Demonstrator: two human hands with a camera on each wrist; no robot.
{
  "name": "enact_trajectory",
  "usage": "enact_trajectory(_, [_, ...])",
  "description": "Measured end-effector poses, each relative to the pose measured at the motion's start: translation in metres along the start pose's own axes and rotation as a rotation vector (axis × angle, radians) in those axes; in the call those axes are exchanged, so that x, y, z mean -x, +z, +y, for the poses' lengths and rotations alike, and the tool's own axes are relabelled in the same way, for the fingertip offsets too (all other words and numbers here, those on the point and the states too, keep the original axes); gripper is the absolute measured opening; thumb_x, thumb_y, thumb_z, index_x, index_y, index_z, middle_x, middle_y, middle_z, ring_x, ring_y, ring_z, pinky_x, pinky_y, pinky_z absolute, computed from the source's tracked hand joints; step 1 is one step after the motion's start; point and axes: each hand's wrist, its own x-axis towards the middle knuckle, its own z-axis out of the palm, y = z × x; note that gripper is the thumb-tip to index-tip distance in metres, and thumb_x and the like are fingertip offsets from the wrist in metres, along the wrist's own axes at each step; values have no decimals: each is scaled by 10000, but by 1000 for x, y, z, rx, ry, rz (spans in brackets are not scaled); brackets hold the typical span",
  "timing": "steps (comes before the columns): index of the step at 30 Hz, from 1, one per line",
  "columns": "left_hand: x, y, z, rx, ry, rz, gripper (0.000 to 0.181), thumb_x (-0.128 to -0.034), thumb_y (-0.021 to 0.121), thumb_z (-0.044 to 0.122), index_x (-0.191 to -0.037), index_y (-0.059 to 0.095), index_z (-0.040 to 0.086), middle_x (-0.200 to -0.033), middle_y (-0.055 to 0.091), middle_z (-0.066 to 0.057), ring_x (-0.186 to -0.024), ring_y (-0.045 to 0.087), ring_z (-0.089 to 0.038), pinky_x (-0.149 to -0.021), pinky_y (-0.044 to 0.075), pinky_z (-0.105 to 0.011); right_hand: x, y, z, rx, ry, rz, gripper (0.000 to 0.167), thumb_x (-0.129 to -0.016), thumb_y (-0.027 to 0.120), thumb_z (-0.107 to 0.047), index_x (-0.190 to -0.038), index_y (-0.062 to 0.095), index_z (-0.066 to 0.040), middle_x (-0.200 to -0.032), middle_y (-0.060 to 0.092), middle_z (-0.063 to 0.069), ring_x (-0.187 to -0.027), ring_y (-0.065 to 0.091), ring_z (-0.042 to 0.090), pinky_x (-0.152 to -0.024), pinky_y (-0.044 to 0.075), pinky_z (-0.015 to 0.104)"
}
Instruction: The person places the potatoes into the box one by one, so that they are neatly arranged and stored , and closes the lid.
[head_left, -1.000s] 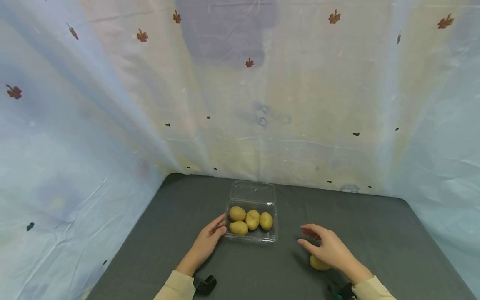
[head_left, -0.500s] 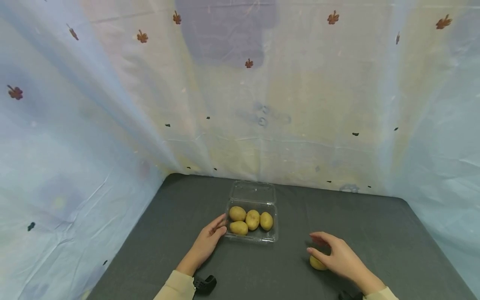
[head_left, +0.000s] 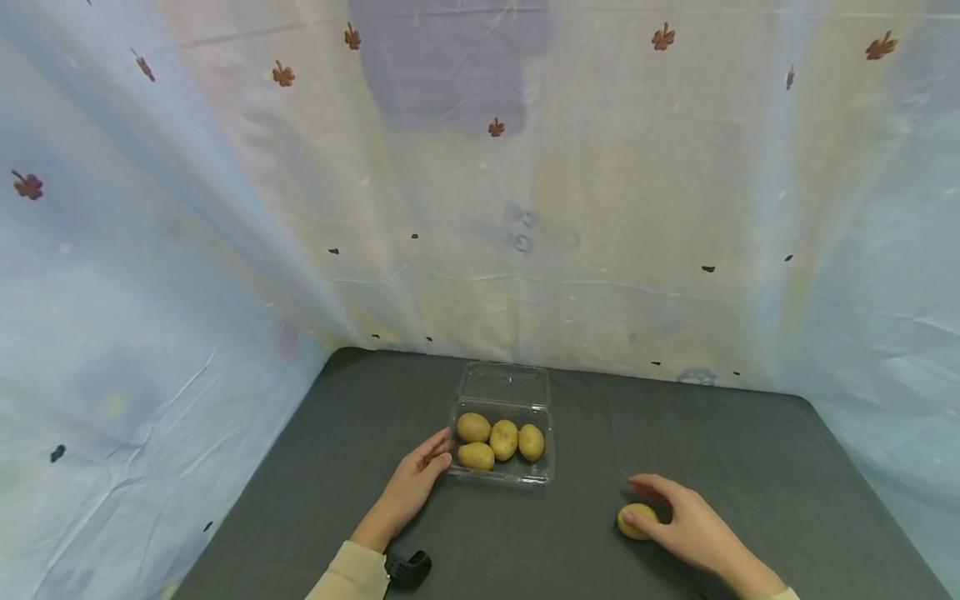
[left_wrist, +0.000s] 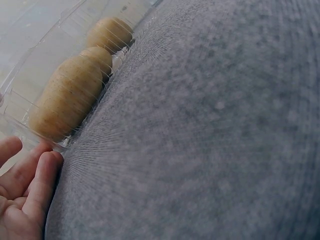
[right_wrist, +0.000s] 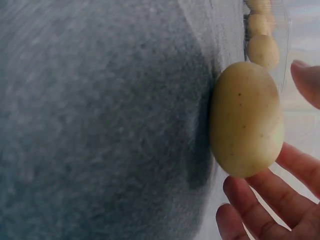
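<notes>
Loose potato (right_wrist: pixel 246 120) lies on the surface (head_left: pixel 570 550), four o'clock from the clear container (head_left: pixel 521 472). Right hand (head_left: pixel 688 518): grip wide about it. Left hand (head_left: pixel 409 483): grip loose, at container's nine-o'clock wall. Likely firm, light; hold across middle.

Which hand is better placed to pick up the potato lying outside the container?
Likely the right hand: it is right beside the loose potato; the left hand is farther away, at the left side of the clear container.
</notes>
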Motion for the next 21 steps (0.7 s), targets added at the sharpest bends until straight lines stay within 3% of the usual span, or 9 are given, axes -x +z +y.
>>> enact_trajectory(7, [0, 1, 3, 11, -6, 8, 533, -1043, 474, 240, -1516, 304, 64, -1434, 452, -196, -1338, 406, -315, -1083, 317, -502, 5, -2, 3, -40, 67, -22, 640, -811, 715, -546, -1314, 577, -176, -1247, 618, 18, -1080, 605, 224, -885, 497, 465])
enact_trajectory(10, [0, 1, 3, 9, -6, 7, 529, -1045, 470, 232, -1516, 303, 60, -1435, 450, -196, -1338, 406, -315, -1081, 320, -496, 6, -2, 5, -61, 80, -37, 635, -813, 721, -534, -1314, 573, -173, -1239, 616, 14, -1061, 602, 200, -855, 512, 399])
enact_trajectory(15, [0, 1, 3, 10, -9, 1, 532, -1044, 471, 230, -1517, 299, 56, -1438, 448, -194, -1339, 406, -304, -1082, 319, -482, 8, -3, 11, -162, 95, -79, 614, -842, 734, -441, -1331, 551, -118, -1258, 602, 62, -1023, 601, 164, -790, 513, 274])
enact_trajectory(21, [0, 1, 3, 8, -6, 3, 535, -1042, 477, 235, -1515, 303, 55, -1437, 453, -187, -1337, 413, -288, -1080, 323, -469, 10, -6, 18, -259, 76, -151, 595, -888, 710, -355, -1363, 511, -58, -1305, 567, 135, -1028, 590, 133, -792, 506, 257])
